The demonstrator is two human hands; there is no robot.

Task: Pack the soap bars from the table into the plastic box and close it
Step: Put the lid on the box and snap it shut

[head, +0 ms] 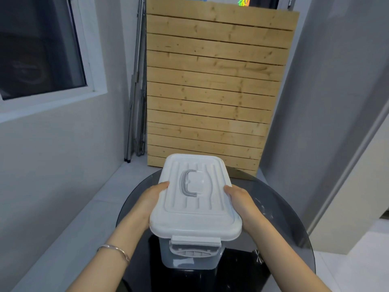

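Head view shows your plastic box [189, 258] at the middle of the round dark table [284, 209], with its white lid [197, 209] on. Your left hand [153, 199] and right hand [239, 199] grip its two long sides, thumbs on the lid's edge. The box looks hard, smooth and maybe slippery, so hold it under the rim. Its body is see-through grey, with a clip [195, 242] at the near end.
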